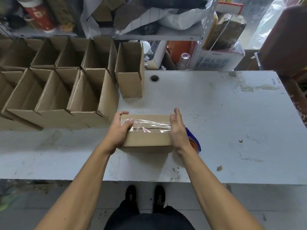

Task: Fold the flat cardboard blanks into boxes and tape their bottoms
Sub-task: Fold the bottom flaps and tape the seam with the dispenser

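As tape spans it, hands [120, 128] flank box [147, 138].

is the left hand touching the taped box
Touching. The head view shows the left hand gripping the left end of the taped box, its thumb lying on the clear tape and its fingers wrapped over the far edge.

Your single view comes from a camera on your head, looking forward and steeply down over the worktop [216, 113]. It is wide-angle, so straight edges bow toward the borders. Your forearms enter from 5 and 7 o'clock and meet close under the lens, where your left hand [118, 130] and right hand [177, 130] sit near frame centre. Your shoes [144, 195] show at 6 o'clock on the floor. The shelf [157, 36] lies farthest off at 12 o'clock. No second view shares this scene.
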